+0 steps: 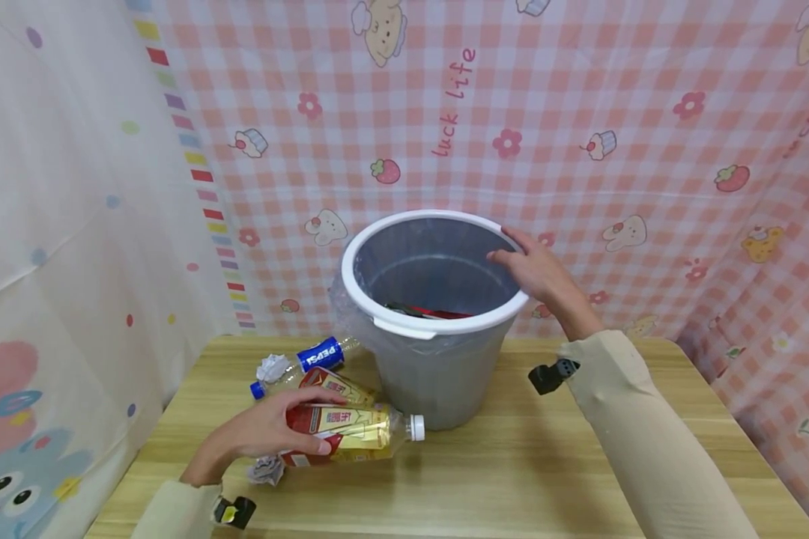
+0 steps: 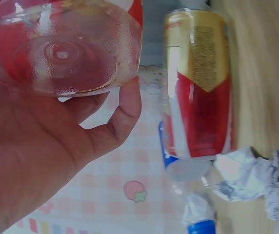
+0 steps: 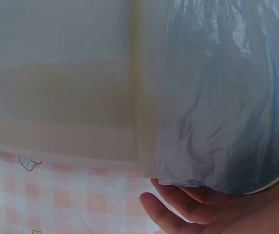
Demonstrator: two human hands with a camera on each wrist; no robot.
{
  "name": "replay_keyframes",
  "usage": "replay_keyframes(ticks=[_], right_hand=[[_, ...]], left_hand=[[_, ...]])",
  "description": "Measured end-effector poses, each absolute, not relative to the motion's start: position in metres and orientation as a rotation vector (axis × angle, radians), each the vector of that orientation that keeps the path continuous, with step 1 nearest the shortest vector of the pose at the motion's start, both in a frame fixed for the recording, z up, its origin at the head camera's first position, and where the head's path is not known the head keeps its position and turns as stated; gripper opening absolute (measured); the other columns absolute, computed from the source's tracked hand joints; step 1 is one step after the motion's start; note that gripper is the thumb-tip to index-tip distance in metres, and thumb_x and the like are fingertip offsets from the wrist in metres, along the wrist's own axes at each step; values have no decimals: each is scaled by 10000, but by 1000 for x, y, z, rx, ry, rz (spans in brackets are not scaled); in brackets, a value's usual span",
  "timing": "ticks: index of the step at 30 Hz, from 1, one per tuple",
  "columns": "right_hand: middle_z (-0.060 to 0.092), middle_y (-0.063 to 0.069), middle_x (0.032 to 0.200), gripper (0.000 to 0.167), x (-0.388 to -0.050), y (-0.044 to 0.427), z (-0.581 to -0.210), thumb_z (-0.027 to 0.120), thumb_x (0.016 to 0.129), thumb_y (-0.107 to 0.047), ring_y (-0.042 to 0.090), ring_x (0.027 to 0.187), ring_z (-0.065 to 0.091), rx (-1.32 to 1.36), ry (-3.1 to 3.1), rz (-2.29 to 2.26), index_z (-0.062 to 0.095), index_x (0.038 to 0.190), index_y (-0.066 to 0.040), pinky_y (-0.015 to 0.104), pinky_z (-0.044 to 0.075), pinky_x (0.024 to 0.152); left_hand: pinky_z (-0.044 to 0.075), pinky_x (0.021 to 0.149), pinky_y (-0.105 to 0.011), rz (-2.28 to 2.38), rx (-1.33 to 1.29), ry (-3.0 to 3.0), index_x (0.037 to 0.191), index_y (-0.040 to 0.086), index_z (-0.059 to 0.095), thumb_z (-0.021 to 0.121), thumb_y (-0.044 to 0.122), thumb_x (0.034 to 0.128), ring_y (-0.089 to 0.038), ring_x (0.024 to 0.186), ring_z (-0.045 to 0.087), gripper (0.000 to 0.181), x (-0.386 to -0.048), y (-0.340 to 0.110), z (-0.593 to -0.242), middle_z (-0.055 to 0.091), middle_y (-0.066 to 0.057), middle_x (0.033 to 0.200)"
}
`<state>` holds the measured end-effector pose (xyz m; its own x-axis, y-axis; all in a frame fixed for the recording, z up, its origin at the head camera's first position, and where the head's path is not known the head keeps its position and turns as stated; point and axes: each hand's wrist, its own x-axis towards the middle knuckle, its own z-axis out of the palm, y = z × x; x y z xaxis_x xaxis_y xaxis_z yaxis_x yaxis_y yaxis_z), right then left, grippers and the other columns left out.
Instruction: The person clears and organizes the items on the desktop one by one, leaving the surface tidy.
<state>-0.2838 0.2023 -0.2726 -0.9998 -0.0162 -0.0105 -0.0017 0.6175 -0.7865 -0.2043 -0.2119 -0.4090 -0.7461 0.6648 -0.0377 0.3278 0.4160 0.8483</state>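
My left hand (image 1: pixel 266 430) grips a plastic drink bottle (image 1: pixel 350 430) with a red and gold label and a white cap pointing right. In the left wrist view, the bottle's clear base (image 2: pixel 61 63) faces the camera. A second bottle (image 1: pixel 333 385) with the same label lies on the table just behind it. My right hand (image 1: pixel 546 277) holds the right side of the white rim of a grey trash can (image 1: pixel 438 374). In the right wrist view, its fingers (image 3: pixel 178 209) lie beside the can's outer wall, near the folded-over plastic liner (image 3: pixel 212 97).
A Pepsi bottle (image 1: pixel 320 354) with a blue cap lies left of the can. Crumpled paper balls (image 1: pixel 273 367) lie near it, one (image 1: pixel 266 470) below my left hand. Something red (image 1: pixel 438 313) shows inside the can. A checked curtain (image 1: pixel 404 112) hangs behind the wooden table (image 1: pixel 512 479).
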Motion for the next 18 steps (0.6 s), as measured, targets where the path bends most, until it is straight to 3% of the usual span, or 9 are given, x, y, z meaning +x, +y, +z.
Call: replay_keyframes(ticks=[5,14,18], right_hand=[[304,154,1587,689,-283,203,-273,495,992,-436,382,1322,437,-19,2812,-1362,192,1591,-281,563,393,1064],[269,147,1607,689,-285,204,-272,495,992,-426,381,1368,389,-21,2810,-1360,194,1592,-270,583,342,1098],[279,145,1602,685,-284,203,-272,498,992,-424,375,1358,403,-23,2808,-1364,201,1590,-272,574,355,1092]], left_hand=[[599,680,-382,1293,835,2275,1371,206,559,782,215,858,-277,987,604,559,-201,-212,-397,512,-151,1292],[591,757,-365,1283,899,2282,1353,238,562,781,204,855,-301,1006,598,545,-194,-209,-368,524,-95,1315],[596,612,-413,1289,858,2263,1364,247,549,769,189,864,-314,945,609,549,-193,-210,-357,545,-153,1211]])
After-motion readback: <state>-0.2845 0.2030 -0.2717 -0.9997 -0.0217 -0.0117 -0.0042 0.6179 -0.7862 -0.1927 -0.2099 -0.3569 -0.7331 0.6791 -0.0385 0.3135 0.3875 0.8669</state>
